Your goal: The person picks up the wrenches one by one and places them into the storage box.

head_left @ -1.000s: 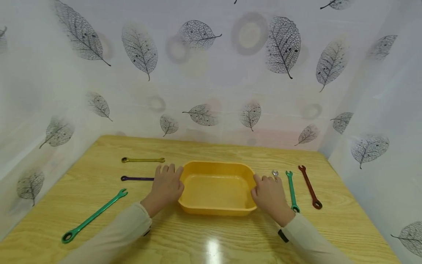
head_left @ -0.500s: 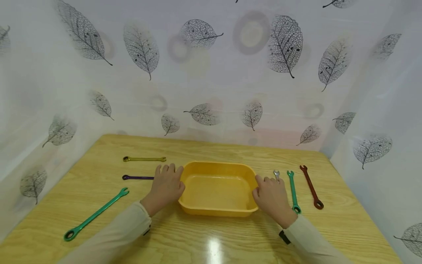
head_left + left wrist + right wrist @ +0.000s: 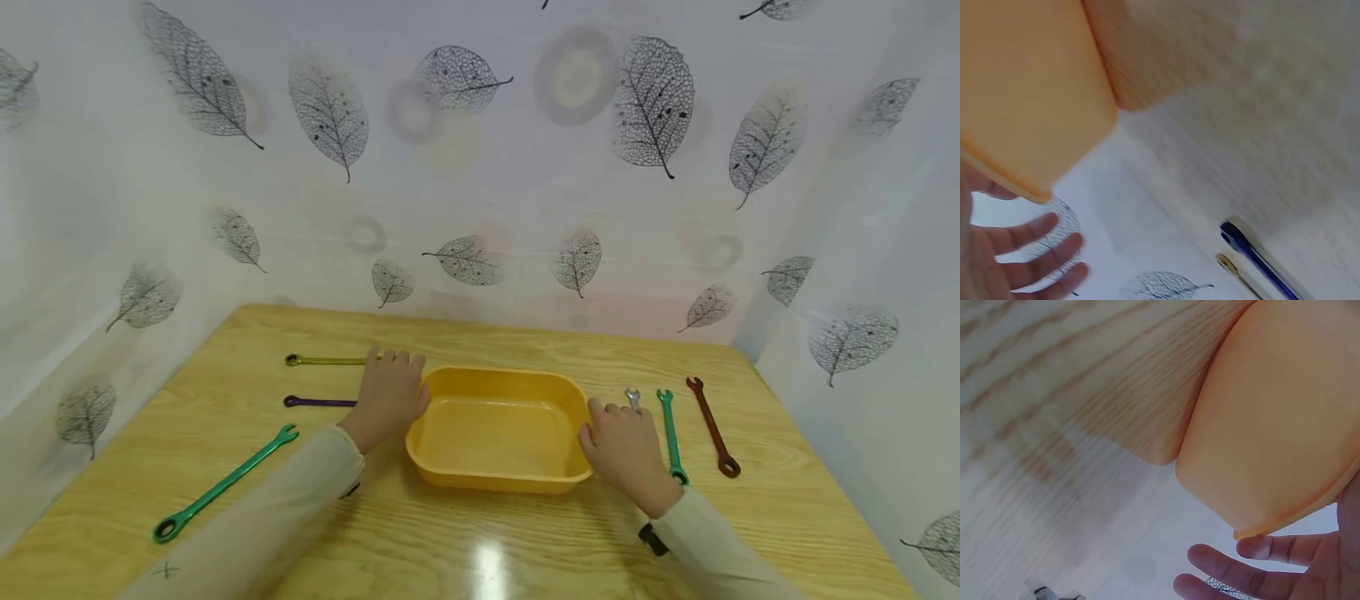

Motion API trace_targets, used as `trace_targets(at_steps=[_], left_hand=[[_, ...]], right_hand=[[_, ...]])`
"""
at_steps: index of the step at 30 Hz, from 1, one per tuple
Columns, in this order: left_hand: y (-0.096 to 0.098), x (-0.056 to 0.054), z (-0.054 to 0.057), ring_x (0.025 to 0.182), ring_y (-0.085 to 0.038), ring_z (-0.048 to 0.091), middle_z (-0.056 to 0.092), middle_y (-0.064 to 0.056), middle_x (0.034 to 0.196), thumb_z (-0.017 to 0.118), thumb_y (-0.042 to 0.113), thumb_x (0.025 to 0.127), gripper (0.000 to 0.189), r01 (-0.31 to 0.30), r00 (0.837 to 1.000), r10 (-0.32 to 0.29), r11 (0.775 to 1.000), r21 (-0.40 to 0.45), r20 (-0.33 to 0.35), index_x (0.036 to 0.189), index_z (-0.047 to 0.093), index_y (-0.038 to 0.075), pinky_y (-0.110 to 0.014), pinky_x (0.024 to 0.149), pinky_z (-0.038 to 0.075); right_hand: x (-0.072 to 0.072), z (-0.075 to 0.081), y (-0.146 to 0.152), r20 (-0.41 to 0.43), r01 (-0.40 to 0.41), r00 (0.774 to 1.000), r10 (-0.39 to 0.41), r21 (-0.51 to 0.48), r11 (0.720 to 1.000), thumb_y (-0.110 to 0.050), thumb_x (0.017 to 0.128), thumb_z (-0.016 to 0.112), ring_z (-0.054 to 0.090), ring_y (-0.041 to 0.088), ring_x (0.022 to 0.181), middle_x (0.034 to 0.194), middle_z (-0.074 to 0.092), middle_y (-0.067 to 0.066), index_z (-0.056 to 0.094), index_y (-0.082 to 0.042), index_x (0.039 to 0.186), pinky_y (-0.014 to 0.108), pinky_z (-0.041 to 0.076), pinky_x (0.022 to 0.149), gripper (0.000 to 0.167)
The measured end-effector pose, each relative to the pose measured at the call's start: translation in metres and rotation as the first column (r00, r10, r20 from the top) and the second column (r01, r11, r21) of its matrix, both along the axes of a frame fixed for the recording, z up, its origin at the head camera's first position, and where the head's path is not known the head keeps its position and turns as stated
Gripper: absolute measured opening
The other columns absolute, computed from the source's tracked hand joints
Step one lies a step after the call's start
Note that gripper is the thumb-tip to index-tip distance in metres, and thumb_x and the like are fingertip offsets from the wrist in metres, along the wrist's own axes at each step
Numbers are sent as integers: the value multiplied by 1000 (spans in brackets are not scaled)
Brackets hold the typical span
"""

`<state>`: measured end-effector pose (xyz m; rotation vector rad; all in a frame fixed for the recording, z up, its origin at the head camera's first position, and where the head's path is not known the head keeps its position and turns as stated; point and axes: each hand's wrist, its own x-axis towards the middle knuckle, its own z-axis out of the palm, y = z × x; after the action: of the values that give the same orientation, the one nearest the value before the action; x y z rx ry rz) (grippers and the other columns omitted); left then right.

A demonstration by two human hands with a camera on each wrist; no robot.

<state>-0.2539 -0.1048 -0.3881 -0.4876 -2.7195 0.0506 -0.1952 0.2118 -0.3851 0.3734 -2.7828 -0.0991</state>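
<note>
A yellow plastic tray (image 3: 495, 442) sits on the wooden table between both hands. My left hand (image 3: 388, 396) is at its far left corner. In the left wrist view several fingers (image 3: 1041, 269) are spread and straight, apart from the tray wall, while part of the hand lies at the rim. At the right side, my right hand (image 3: 622, 450) pinches the rim, thumb toward the inside. One fingertip (image 3: 1254, 547) touches the rim from outside in the right wrist view, and the other fingers extend loosely beneath; the thumb is hidden there.
Left of the tray lie a gold wrench (image 3: 322, 361), a purple wrench (image 3: 318, 402) and a long green wrench (image 3: 225, 483). On the right are a silver wrench (image 3: 633, 396), partly covered by the hand, a shorter green wrench (image 3: 670, 429) and a red wrench (image 3: 712, 425). Leaf-patterned curtain (image 3: 480, 183) surrounds the table.
My left hand has shifted forward and slightly right along the tray's rim, now overlapping the gold wrench's end. The right hand and tray stay nearly in place; the head view has drifted slightly.
</note>
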Motion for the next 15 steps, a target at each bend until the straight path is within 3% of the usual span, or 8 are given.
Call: trace_targets(at_steps=[4, 7, 15], left_hand=[[2, -18, -5, 90, -32, 62, 68, -14, 92, 62, 29, 82, 29, 71, 985, -73, 997, -16, -155, 99, 65, 6, -53, 97, 40], [3, -27, -10, 86, -31, 61, 66, -13, 90, 64, 28, 80, 27, 109, 971, -110, 994, -13, -212, 95, 67, 6, -48, 89, 45], [10, -31, -6, 81, -28, 60, 64, -13, 89, 63, 24, 79, 23, 100, 982, -98, 995, 2, -164, 95, 66, 7, -40, 70, 50]], right_hand=[[0, 0, 1, -4, -2, 1000, 2, 2, 1000, -23, 85, 61, 47, 18, 48, 56, 51, 3, 61, -4, 88, 40, 43, 54, 19], [-1, -1, 1, -5, -4, 1000, 4, -2, 1000, -23, 85, 61, 48, 19, 48, 57, 51, 3, 60, -5, 88, 40, 43, 54, 18], [-1, -1, 0, -8, -19, 1000, 19, -18, 1000, -21, 85, 62, 42, 15, 46, 54, 47, 2, 59, -6, 85, 35, 38, 50, 16]])
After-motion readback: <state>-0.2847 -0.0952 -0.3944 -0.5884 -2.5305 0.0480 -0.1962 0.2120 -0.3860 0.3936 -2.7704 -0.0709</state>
